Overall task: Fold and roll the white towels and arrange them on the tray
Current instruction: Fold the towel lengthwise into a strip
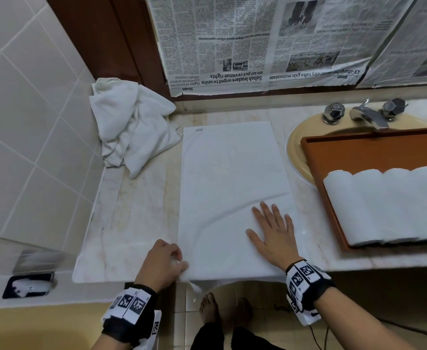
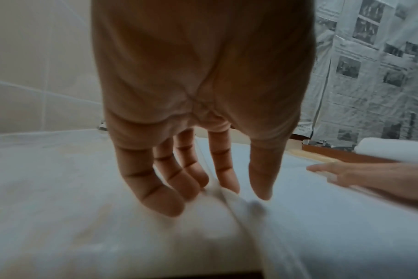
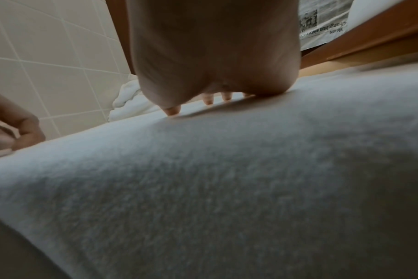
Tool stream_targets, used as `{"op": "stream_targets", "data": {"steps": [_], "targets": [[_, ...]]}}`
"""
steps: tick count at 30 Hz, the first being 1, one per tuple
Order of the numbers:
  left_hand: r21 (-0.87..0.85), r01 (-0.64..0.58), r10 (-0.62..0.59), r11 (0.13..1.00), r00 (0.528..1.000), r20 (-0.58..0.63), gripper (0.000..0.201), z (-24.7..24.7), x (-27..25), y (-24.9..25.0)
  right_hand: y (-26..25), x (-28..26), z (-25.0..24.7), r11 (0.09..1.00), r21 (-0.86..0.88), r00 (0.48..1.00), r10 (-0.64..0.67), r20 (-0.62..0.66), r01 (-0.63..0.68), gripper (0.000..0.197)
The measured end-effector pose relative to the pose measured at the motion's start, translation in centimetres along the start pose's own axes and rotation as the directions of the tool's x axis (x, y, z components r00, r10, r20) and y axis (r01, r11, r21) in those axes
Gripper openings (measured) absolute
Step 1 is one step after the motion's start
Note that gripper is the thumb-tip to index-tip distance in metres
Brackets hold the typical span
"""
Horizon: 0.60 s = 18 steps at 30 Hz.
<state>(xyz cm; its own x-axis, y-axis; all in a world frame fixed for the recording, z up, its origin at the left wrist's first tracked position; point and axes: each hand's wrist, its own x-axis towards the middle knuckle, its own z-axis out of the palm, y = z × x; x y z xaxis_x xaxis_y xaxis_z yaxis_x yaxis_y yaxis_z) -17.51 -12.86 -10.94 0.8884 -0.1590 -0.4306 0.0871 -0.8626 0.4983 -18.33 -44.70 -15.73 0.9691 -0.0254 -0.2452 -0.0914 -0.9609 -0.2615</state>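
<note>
A white towel (image 1: 230, 188) lies flat lengthwise on the marble counter (image 1: 136, 218), its near end hanging slightly over the front edge. My left hand (image 1: 178, 262) pinches the towel's near left corner; in the left wrist view the left hand (image 2: 246, 194) has a fold of the towel's edge (image 2: 229, 200) between thumb and fingers. My right hand (image 1: 270, 223) presses flat, fingers spread, on the towel's near right part; its fingertips (image 3: 209, 101) rest on the towel (image 3: 227, 179). An orange-brown tray (image 1: 316, 157) to the right holds several rolled white towels (image 1: 384, 205).
A crumpled pile of white towels (image 1: 134, 122) sits at the counter's back left against the tiled wall. The tray rests over a beige sink (image 1: 295, 147) with a chrome faucet (image 1: 369, 114). Newspaper (image 1: 258, 41) covers the wall behind. A bare foot (image 1: 208, 309) stands below.
</note>
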Motion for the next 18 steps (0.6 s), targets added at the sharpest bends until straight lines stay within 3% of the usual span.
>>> {"op": "stream_targets", "data": {"steps": [8,14,18], "targets": [[0.013,-0.017,0.016,1.000,0.997,0.074,0.047,-0.4,0.0,-1.7,0.7,-0.5,0.1,1.000,0.009,1.000,-0.013,-0.026,0.014,0.078],[0.027,-0.038,0.036,0.999,0.997,0.063,0.045,-0.5,-0.5,-2.4,1.0,-0.2,0.4,1.000,0.010,0.998,-0.016,-0.057,0.016,0.074],[0.010,-0.116,0.116,0.993,0.986,-0.123,0.047,0.2,0.2,-1.3,0.5,-0.1,0.2,1.000,0.031,0.998,0.007,-0.060,-0.006,0.078]]}}
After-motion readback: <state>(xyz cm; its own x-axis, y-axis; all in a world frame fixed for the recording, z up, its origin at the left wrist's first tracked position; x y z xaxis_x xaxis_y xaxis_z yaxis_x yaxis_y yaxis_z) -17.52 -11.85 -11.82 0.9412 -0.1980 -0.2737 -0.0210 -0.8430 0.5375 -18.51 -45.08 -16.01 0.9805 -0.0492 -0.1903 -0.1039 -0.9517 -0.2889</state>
